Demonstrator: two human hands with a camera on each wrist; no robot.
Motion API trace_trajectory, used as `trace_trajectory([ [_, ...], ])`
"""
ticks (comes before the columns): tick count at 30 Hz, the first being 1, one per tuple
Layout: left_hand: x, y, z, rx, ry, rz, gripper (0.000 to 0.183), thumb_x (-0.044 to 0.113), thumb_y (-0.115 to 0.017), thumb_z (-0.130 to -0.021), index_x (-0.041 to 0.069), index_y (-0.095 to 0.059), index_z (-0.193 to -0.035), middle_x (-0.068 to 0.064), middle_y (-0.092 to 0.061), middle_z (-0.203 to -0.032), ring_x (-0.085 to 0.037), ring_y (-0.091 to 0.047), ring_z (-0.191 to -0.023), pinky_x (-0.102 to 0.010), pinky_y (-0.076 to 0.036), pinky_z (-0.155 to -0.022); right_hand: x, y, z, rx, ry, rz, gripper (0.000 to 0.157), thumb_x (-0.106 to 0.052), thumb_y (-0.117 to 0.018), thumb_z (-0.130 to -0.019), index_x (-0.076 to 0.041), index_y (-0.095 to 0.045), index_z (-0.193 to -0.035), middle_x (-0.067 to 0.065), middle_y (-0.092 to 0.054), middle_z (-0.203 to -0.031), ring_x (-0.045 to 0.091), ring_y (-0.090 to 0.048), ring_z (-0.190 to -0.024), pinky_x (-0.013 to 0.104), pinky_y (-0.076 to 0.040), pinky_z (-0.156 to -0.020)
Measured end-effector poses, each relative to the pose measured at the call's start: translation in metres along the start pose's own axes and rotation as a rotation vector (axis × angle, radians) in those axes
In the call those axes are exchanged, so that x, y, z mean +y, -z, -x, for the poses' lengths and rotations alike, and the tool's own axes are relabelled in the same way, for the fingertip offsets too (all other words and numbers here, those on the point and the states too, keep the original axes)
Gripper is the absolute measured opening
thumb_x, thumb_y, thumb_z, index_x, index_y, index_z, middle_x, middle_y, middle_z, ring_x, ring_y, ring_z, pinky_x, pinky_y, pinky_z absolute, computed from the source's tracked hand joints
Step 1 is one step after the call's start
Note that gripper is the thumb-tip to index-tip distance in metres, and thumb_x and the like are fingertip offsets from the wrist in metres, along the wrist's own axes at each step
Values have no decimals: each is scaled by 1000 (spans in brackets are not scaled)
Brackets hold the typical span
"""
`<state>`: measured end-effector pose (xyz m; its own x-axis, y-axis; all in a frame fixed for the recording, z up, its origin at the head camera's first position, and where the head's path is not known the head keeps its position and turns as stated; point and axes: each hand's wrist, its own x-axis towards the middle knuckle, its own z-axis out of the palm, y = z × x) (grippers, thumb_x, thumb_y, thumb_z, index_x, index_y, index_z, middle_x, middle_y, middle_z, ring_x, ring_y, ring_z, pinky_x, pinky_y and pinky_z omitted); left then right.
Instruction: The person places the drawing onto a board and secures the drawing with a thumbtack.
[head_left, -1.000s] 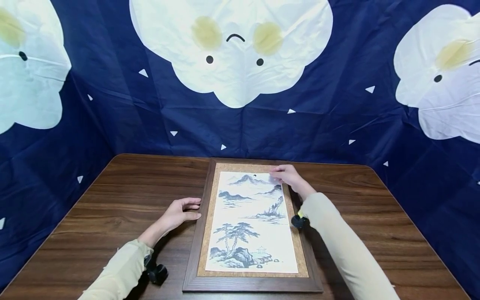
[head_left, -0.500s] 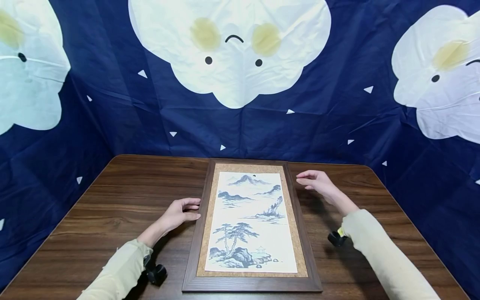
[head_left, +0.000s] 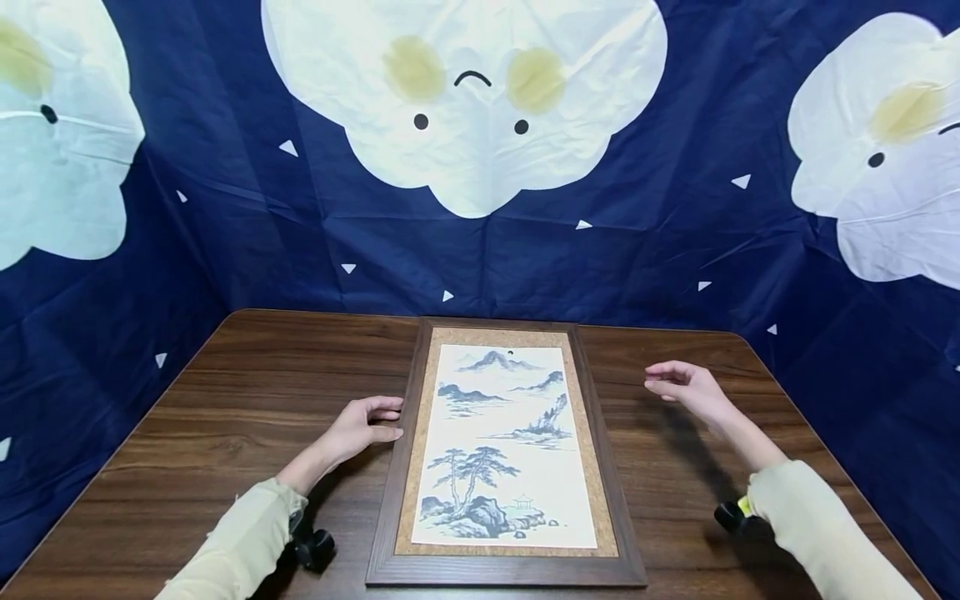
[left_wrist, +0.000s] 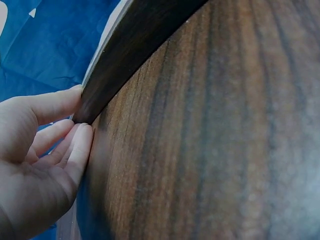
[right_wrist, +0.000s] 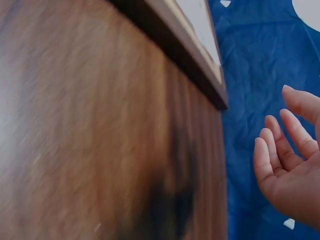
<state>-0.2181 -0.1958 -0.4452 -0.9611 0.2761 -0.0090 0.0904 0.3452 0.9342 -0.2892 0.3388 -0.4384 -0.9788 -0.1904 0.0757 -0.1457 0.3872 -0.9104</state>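
Observation:
A brown wooden-framed corkboard lies on the table in the head view, its long sides running away from me. On its cork lies a white sheet printed with an ink landscape, a small dark pushpin at the top centre. My left hand touches the frame's left side with thumb and fingertips. In the left wrist view these fingertips meet the dark frame side. My right hand hovers right of the board, fingers loosely bent, nothing in them. The right wrist view shows this hand apart from the frame corner.
The wood-grain table extends on both sides of the board. A dark blue cloth with white cloud shapes hangs behind and at both sides. A black wrist camera sits at the left wrist, another at the right.
My right hand has left the sheet's upper right corner and moved right, off the board and over the table. The left hand, the board and the sheet stay in place.

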Motion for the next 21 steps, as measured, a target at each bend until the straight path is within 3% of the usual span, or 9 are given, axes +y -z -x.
trace_trajectory([
  [5,0,0,-1,0,0,-11,51,2,-68,-77,-15,-47,-121,-28,-52,-119,-36,-52,-107,-17,-44,-77,23,8,9,69,21,30,56,-43,-70,-74,-1,-60,-110,-8,-67,-93,2,-61,-80,19,-49,-64],
  [9,1,0,0,0,1,-12,51,2,-67,-77,-15,-47,-121,-28,-52,-119,-36,-52,-107,-17,-44,-77,20,8,22,104,6,42,66,-51,-70,-71,0,-59,-110,-11,-66,-90,1,-60,-79,18,-49,-65],
  [16,3,0,1,-17,-1,-13,52,3,-67,-78,-15,-46,-122,-29,-52,-120,-37,-51,-108,-19,-46,-76,-21,-1,51,108,11,92,42,-21,-68,-81,9,-57,-107,-13,-66,-86,-3,-58,-75,16,-47,-64],
  [21,5,1,2,-13,2,-19,52,3,-67,-78,-15,-46,-121,-28,-52,-119,-37,-51,-108,-19,-46,-76,-34,-5,63,109,-34,115,37,-15,-67,-82,10,-57,-107,-16,-64,-84,-3,-57,-75,15,-45,-65],
])
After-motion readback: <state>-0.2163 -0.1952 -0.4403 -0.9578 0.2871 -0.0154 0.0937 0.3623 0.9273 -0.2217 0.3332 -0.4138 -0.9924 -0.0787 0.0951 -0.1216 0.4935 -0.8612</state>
